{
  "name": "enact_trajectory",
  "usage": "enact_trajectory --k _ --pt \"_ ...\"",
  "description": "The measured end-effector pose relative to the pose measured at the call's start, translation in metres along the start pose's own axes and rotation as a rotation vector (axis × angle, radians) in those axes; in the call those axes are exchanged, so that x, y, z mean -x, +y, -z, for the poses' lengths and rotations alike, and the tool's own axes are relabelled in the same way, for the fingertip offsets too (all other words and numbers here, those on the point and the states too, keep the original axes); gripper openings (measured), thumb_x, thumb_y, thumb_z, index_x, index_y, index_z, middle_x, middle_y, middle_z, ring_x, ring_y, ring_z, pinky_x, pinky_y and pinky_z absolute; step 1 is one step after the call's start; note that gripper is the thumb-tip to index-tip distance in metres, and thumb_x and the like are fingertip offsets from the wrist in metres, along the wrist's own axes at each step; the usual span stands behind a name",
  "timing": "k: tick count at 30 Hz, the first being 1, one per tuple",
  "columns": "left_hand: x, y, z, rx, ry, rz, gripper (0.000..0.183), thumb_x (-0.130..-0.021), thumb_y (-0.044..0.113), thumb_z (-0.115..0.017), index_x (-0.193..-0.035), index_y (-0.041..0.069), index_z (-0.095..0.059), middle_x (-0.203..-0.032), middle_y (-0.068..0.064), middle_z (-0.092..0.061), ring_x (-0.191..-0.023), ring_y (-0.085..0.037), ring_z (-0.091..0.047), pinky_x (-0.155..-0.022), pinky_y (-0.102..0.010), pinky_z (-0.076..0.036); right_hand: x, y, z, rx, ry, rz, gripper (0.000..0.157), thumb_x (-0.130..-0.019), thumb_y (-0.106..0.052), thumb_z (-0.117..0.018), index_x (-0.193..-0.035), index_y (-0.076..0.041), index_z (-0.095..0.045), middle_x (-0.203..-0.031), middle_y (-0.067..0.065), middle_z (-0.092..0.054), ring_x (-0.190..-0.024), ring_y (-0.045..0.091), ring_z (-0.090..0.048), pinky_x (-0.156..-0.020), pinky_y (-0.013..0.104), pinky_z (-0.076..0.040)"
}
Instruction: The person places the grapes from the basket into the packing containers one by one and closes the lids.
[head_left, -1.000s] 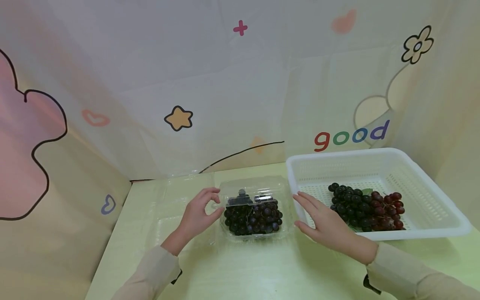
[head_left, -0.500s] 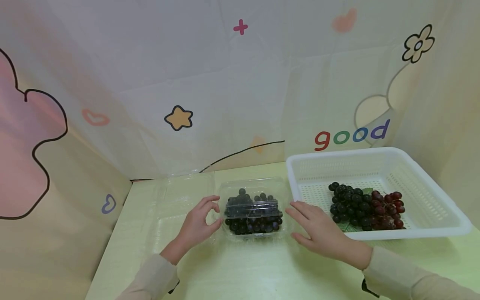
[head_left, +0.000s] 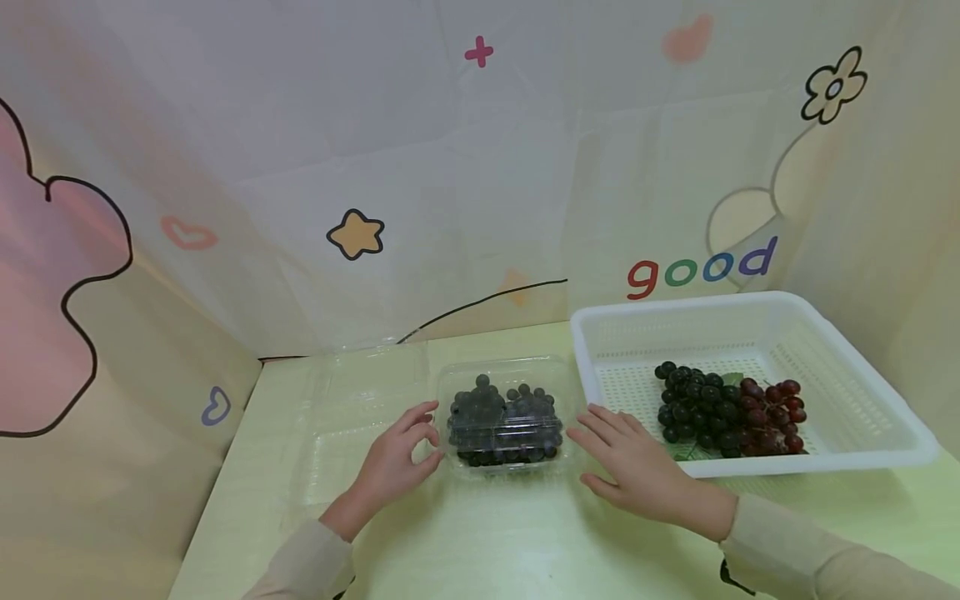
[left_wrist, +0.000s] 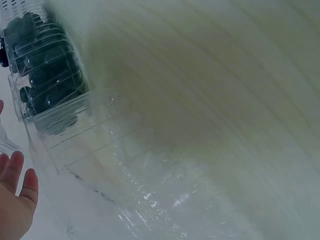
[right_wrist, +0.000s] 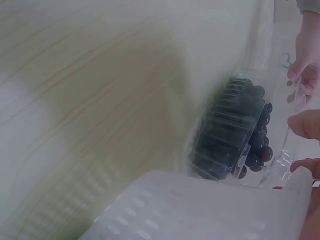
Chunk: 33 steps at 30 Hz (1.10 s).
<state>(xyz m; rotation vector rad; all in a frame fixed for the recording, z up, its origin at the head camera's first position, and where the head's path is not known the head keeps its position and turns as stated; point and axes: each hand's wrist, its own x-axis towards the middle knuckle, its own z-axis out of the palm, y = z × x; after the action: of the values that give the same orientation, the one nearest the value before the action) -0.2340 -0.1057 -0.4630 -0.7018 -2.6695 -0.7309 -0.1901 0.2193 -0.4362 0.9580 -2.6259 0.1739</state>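
Observation:
A clear plastic clamshell box (head_left: 504, 471) with dark grapes (head_left: 517, 455) inside stands in the middle of the table. Its hinged lid (head_left: 513, 427) is partly lowered over the fruit. At the left side, my left hand (head_left: 390, 462) has curled fingers and thumb at the lid's edge. My right hand (head_left: 641, 467) is at the right side, its fingers fairly straight. In the right wrist view the clear lid edge passes between the right thumb (right_wrist: 306, 124) and fingers, and the left hand (right_wrist: 307, 70) pinches the far corner. The exact finger contact is small and hard to see.
A white perforated basket (head_left: 825, 467) stands at the right, holding black grapes (head_left: 697, 408) and red grapes (head_left: 776, 417). Another clear plastic clamshell (head_left: 341, 450) lies open on the left. A patterned cloth backdrop (head_left: 465, 183) rises behind the table.
The clear lid has tilted down and toward me over the grapes. Both hands have shifted slightly downward with it; the right has also moved a little left.

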Motion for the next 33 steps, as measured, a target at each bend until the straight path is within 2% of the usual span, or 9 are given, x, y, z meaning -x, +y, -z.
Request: enact_trajectory --k 5,9,14,19,25,27,30,33 --pt "0.005 -0.003 -0.003 -0.032 -0.003 -0.005 0.017 -0.071 0.016 -0.072 -0.072 0.021 -0.056 -0.129 -0.001 -0.048 -0.11 -0.02 -0.054 -0.08 -0.035 -0.048 0.0 0.0 -0.003 0.023 0.033 0.035 0.053 -0.073 -0.031 -0.069 -0.118 -0.008 -0.054 -0.12 0.013 -0.053 -0.118 0.033 -0.044 -0.088 0.053 -0.039" --pt "0.008 -0.007 -0.006 -0.068 0.03 -0.052 0.015 -0.07 0.016 -0.072 -0.074 0.02 -0.057 -0.127 -0.005 -0.051 -0.113 -0.025 -0.051 -0.084 -0.039 -0.046 0.0 0.0 -0.005 0.04 0.041 0.043 0.053 -0.072 -0.031 -0.07 -0.117 -0.009 -0.054 -0.119 0.013 -0.053 -0.117 0.033 -0.044 -0.087 0.052 -0.04" --pt "0.012 -0.009 -0.009 -0.083 0.072 -0.101 0.015 -0.069 0.016 -0.072 -0.078 0.017 -0.06 -0.12 -0.007 -0.055 -0.108 -0.027 -0.053 -0.085 -0.042 -0.044 0.002 -0.002 -0.006 0.044 0.056 0.056 0.053 -0.07 -0.031 -0.071 -0.115 -0.008 -0.054 -0.119 0.013 -0.054 -0.117 0.034 -0.044 -0.088 0.051 -0.04" --pt "0.016 -0.009 -0.011 -0.071 0.065 -0.124 0.016 -0.068 0.019 -0.072 -0.08 0.015 -0.061 -0.114 -0.007 -0.058 -0.104 -0.026 -0.054 -0.084 -0.043 -0.043 0.005 -0.006 -0.006 0.041 0.076 0.078 0.054 -0.068 -0.03 -0.072 -0.115 -0.007 -0.055 -0.118 0.014 -0.054 -0.116 0.035 -0.045 -0.088 0.05 -0.041" --pt "0.019 -0.011 -0.013 -0.14 0.075 -0.197 0.023 -0.065 0.022 -0.074 -0.083 0.018 -0.061 -0.108 -0.002 -0.059 -0.101 -0.022 -0.055 -0.085 -0.04 -0.043 0.008 -0.013 -0.005 -0.004 0.092 0.109 0.055 -0.067 -0.027 -0.073 -0.115 -0.006 -0.055 -0.119 0.016 -0.054 -0.115 0.034 -0.046 -0.088 0.048 -0.041" --pt "0.019 -0.011 -0.013 -0.168 0.092 -0.235 0.024 -0.064 0.022 -0.075 -0.083 0.018 -0.061 -0.105 -0.002 -0.059 -0.099 -0.022 -0.055 -0.084 -0.039 -0.043 0.01 -0.015 -0.006 -0.028 0.107 0.134 0.051 -0.071 -0.028 -0.071 -0.115 -0.006 -0.056 -0.119 0.015 -0.054 -0.115 0.033 -0.046 -0.088 0.046 -0.041" --pt "0.02 -0.011 -0.014 -0.22 0.116 -0.287 0.023 -0.064 0.022 -0.075 -0.082 0.019 -0.061 -0.101 -0.001 -0.058 -0.096 -0.021 -0.055 -0.084 -0.038 -0.043 0.012 -0.019 -0.007 -0.067 0.139 0.179 0.042 -0.084 -0.035 -0.057 -0.116 -0.008 -0.055 -0.12 0.012 -0.054 -0.114 0.03 -0.047 -0.089 0.042 -0.041" --pt "0.02 -0.01 -0.016 -0.268 0.145 -0.327 0.022 -0.064 0.02 -0.075 -0.081 0.019 -0.06 -0.096 0.0 -0.058 -0.092 -0.019 -0.055 -0.081 -0.036 -0.044 0.014 -0.023 -0.009 -0.112 0.18 0.226 0.039 -0.088 -0.036 -0.05 -0.116 -0.009 -0.055 -0.119 0.01 -0.055 -0.113 0.028 -0.049 -0.088 0.04 -0.042"
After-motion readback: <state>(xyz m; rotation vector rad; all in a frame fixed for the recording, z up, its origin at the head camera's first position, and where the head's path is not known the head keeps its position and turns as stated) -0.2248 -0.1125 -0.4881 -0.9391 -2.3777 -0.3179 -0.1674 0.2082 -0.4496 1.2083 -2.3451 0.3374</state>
